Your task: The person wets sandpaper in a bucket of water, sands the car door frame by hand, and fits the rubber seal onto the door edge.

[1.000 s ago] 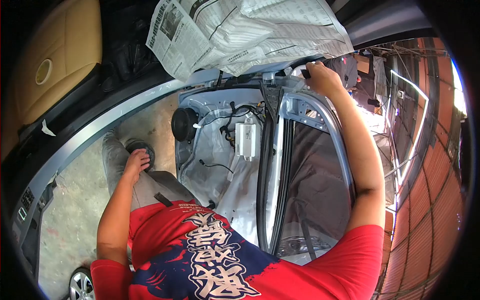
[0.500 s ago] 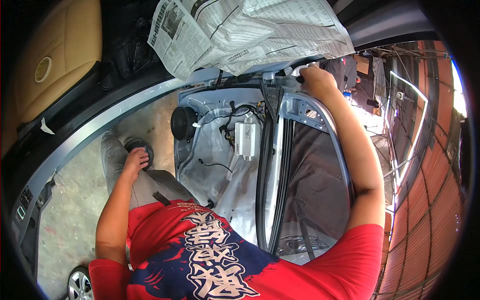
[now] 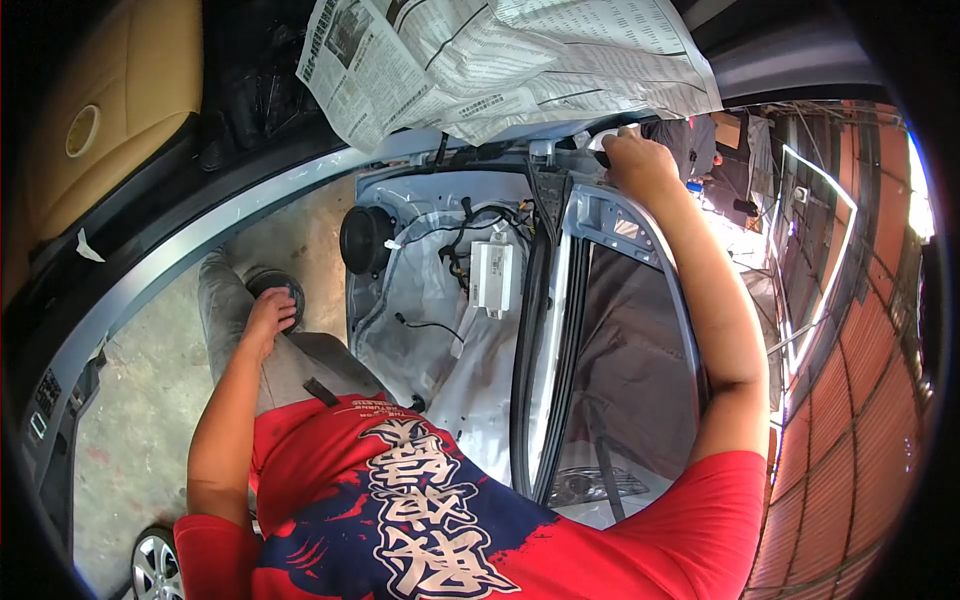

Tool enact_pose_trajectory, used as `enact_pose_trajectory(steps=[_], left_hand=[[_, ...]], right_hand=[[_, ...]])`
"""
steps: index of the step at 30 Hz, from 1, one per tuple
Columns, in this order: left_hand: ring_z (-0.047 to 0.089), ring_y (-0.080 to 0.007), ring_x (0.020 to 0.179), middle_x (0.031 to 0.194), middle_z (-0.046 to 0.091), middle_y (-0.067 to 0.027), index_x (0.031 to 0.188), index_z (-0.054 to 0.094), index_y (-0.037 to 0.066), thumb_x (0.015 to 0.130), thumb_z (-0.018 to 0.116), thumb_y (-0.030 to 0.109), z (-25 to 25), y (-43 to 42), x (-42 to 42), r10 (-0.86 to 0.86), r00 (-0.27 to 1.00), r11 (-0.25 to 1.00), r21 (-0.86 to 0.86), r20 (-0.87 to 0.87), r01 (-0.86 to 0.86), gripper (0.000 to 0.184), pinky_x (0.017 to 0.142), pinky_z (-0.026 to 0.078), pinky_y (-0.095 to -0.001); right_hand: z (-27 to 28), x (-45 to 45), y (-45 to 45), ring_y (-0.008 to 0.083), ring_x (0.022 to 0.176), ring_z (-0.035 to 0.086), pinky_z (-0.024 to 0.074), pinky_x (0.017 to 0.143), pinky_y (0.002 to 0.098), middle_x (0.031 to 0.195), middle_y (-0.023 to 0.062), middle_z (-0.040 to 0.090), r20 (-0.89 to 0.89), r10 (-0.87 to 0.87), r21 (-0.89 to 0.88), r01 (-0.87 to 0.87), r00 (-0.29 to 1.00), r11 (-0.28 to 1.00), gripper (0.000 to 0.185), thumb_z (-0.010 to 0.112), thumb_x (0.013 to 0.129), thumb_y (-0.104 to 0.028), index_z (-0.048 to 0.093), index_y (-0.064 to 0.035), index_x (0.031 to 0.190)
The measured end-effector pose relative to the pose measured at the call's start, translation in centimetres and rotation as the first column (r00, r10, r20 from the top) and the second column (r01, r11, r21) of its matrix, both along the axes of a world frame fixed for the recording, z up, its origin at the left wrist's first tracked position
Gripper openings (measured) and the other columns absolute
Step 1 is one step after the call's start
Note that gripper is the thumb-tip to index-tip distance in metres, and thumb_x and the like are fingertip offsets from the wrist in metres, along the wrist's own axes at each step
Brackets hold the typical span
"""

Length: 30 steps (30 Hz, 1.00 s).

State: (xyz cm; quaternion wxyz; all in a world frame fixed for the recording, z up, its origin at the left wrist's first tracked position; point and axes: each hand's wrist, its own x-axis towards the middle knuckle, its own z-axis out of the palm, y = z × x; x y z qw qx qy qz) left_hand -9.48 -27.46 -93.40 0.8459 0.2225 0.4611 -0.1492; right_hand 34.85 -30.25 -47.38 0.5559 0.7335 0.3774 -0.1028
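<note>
My right hand [image 3: 642,160] reaches past the upper corner of the car door, at the hinge side. Its fingers are curled, with a small dark piece just showing at their tips; what they grip is hidden. My left hand [image 3: 268,318] hangs low in front of the grey trousers [image 3: 228,310], fingers loosely bent and slightly apart, over a dark shoe [image 3: 278,284]. Between my arms is the stripped car door [image 3: 450,190], with a round black speaker [image 3: 366,240], a white module box [image 3: 492,276] and dark wiring [image 3: 462,232].
Newspaper sheets [image 3: 520,70] cover the area above the door. A tan seat [image 3: 130,60] is at upper left, beside the silver door sill [image 3: 220,225]. The door's window glass [image 3: 640,350] lies under my right arm. A wheel [image 3: 158,565] shows at lower left.
The view has shifted slightly, and the newspaper's right edge sits a little further right. Both hands keep almost the same positions.
</note>
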Motion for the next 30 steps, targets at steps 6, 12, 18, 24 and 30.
enact_pose_trajectory(steps=[6,12,18,24,30], left_hand=[[0.058,-0.0232,0.105,0.114,0.059,-0.0107,0.122,0.054,0.01,0.094,0.05,0.026,0.3,0.2,0.0,0.007,1.0,1.0,0.004,-0.005,-0.007,0.033,0.09,0.049,-0.0369],[0.059,-0.0236,0.102,0.112,0.06,-0.0107,0.122,0.053,0.01,0.093,0.052,0.026,-0.4,0.1,-0.2,0.022,1.0,1.0,0.006,-0.01,-0.022,0.034,0.087,0.05,-0.0368],[0.058,-0.0224,0.103,0.113,0.06,-0.0099,0.123,0.053,0.01,0.094,0.052,0.028,-0.4,0.2,-0.3,0.017,1.0,1.0,0.007,0.002,-0.017,0.034,0.088,0.049,-0.0366],[0.058,-0.0227,0.103,0.112,0.06,-0.0098,0.123,0.053,0.01,0.094,0.053,0.028,-0.5,-0.2,0.2,-0.011,1.0,1.0,0.004,0.005,0.011,0.035,0.088,0.05,-0.0364],[0.059,-0.024,0.103,0.113,0.06,-0.0119,0.123,0.054,0.009,0.094,0.051,0.027,-0.4,-0.1,0.0,0.027,1.0,1.0,0.016,-0.006,-0.027,0.034,0.088,0.049,-0.0371]], right_hand=[[2.7,-0.4,0.2,0.0336,0.108,0.062,0.0512,0.088,0.0449,0.116,0.0189,0.062,0.019,-0.042,0.017,0.041,0.999,0.999,0.038,0.068,0.08,-0.024,0.056,-0.0049,0.111],[5.7,-1.6,0.5,0.0346,0.105,0.062,0.0495,0.085,0.0464,0.107,0.0171,0.066,-0.016,-0.067,0.002,0.068,0.998,0.998,0.037,0.069,0.081,-0.026,0.055,-0.0045,0.108],[6.1,-2.3,0.6,0.036,0.101,0.063,0.0478,0.081,0.0471,0.099,0.0181,0.067,-0.039,-0.108,0.07,0.11,0.993,0.991,0.033,0.069,0.081,-0.023,0.055,-0.0054,0.105],[6.9,-1.7,-0.7,0.0362,0.091,0.066,0.0502,0.077,0.0477,0.09,0.0176,0.069,-0.087,-0.033,0.172,0.048,0.996,0.984,0.032,0.067,0.082,-0.021,0.056,-0.006,0.108],[7.3,-2.2,0.1,0.0359,0.094,0.065,0.0498,0.08,0.0467,0.096,0.0175,0.068,-0.082,-0.141,0.162,0.153,0.987,0.975,0.032,0.066,0.083,-0.023,0.057,-0.0055,0.108]])
